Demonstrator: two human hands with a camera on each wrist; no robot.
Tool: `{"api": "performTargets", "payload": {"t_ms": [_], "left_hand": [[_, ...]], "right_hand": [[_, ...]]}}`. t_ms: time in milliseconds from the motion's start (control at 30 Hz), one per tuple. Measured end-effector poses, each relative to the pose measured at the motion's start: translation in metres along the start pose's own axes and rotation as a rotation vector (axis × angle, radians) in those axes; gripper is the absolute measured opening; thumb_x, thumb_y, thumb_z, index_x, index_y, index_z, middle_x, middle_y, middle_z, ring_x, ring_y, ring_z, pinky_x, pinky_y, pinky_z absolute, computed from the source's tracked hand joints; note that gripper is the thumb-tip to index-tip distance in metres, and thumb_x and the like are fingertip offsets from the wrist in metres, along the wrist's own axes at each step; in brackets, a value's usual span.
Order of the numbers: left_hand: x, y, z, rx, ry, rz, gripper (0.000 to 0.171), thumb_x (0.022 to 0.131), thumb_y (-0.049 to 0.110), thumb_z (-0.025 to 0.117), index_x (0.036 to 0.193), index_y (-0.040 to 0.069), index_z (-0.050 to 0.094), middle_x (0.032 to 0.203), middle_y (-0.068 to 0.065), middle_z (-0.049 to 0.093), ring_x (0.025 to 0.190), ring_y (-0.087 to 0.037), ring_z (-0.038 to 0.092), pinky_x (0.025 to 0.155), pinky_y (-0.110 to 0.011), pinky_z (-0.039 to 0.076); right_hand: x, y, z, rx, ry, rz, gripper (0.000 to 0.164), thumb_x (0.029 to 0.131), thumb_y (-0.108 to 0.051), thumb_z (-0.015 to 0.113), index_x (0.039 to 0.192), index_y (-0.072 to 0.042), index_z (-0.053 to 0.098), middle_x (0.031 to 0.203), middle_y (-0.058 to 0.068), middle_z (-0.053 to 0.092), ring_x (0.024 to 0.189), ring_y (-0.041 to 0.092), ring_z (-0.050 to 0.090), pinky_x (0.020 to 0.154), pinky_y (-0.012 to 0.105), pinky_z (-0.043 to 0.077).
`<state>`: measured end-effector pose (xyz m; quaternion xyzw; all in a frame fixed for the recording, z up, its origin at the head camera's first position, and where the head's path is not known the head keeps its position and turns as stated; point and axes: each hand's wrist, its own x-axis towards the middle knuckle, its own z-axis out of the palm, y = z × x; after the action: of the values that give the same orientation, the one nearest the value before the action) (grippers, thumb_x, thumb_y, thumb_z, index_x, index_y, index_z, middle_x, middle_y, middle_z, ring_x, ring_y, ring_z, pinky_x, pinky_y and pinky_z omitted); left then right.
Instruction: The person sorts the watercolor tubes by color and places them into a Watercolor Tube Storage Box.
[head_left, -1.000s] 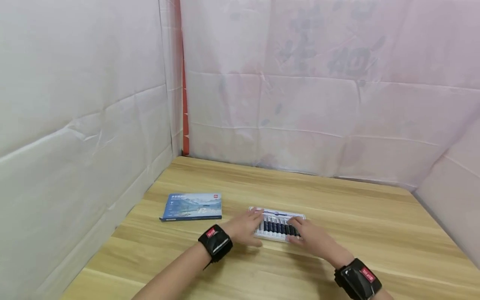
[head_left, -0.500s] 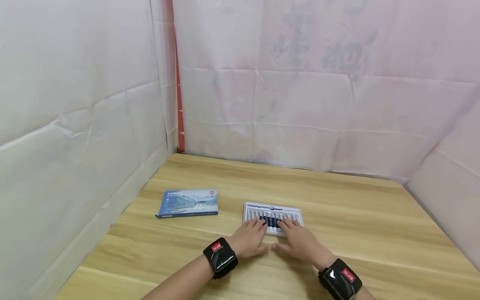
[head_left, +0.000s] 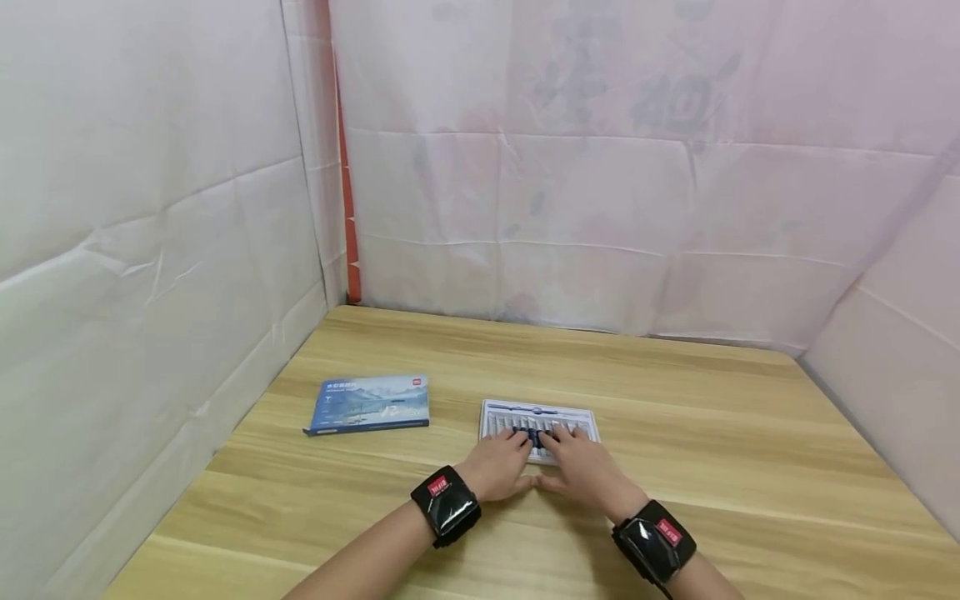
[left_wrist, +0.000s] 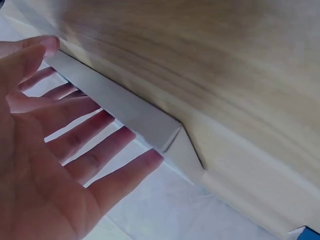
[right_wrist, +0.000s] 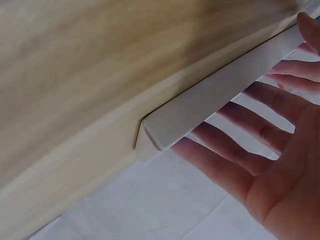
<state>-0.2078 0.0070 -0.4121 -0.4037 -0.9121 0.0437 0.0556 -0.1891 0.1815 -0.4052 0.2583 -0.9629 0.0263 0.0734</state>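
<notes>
A shallow white tray (head_left: 587,416) of paint tubes (head_left: 533,437) lies flat on the table, with a slim blue and white brush-like tool (head_left: 536,410) along its far side. My left hand (head_left: 497,467) rests its extended fingers on the left part of the tubes. From the right, my right hand (head_left: 588,473) lays its fingers across the other tubes. Both thumbs meet at the tray's near edge. Each wrist view shows the fingers spread over the tray's white side wall (left_wrist: 120,102), curled round nothing. The fingers hide part of the tubes.
A flat blue box (head_left: 371,404) with a lake and mountain picture lies to the left of the tray on the wood-grain table (head_left: 675,433). White sheeting (head_left: 585,208) hangs behind the table and along both sides.
Both hands have come inward from the tray's two ends onto the tubes, and the thumbs have drawn together. The head view has shifted slightly; the blue box stays in place.
</notes>
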Motion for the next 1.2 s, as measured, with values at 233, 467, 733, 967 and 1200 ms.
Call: {"api": "performTargets", "payload": {"t_ms": [233,467,733,967,1200], "left_hand": [[-0.003,0.001,-0.009,-0.015,-0.057,-0.030,0.061,0.087,0.048,0.055,0.132,0.008,0.049,0.127,-0.002,0.049,0.114,-0.018,0.048,0.092,-0.025,0.040],[-0.001,-0.001,-0.011,-0.015,-0.068,-0.013,0.060,0.086,0.047,0.058,0.132,0.008,0.050,0.127,-0.002,0.049,0.113,-0.018,0.048,0.092,-0.027,0.041],[0.004,-0.009,-0.016,-0.101,-0.122,0.019,0.057,0.085,0.041,0.062,0.131,0.009,0.051,0.131,-0.004,0.047,0.118,-0.020,0.044,0.097,-0.033,0.036],[0.005,-0.012,-0.019,-0.107,-0.143,0.037,0.058,0.083,0.038,0.065,0.131,0.009,0.051,0.130,-0.003,0.047,0.118,-0.019,0.043,0.098,-0.027,0.034],[0.003,-0.012,-0.018,-0.092,-0.147,0.047,0.060,0.082,0.037,0.066,0.132,0.008,0.050,0.129,-0.003,0.046,0.117,-0.019,0.043,0.097,-0.025,0.034]], "right_hand": [[0.001,0.002,0.002,-0.020,-0.029,-0.016,0.068,0.075,-0.051,0.068,0.125,-0.006,0.057,0.115,0.019,0.052,0.100,0.050,0.049,0.068,0.054,0.049],[0.000,0.002,0.003,-0.038,-0.014,-0.036,0.068,0.075,-0.053,0.067,0.126,-0.008,0.057,0.113,0.019,0.053,0.098,0.049,0.050,0.063,0.051,0.051],[-0.008,0.011,-0.005,0.087,-0.087,0.060,0.075,0.077,-0.051,0.066,0.129,0.001,0.050,0.130,0.026,0.042,0.111,0.050,0.042,0.081,0.057,0.043],[-0.012,0.014,-0.002,0.019,-0.030,0.010,0.075,0.077,-0.052,0.065,0.127,0.002,0.053,0.124,0.026,0.048,0.107,0.048,0.047,0.077,0.053,0.047],[-0.011,0.014,0.002,0.005,-0.038,0.009,0.074,0.077,-0.052,0.065,0.125,0.002,0.054,0.123,0.027,0.049,0.108,0.049,0.047,0.078,0.054,0.046]]}}
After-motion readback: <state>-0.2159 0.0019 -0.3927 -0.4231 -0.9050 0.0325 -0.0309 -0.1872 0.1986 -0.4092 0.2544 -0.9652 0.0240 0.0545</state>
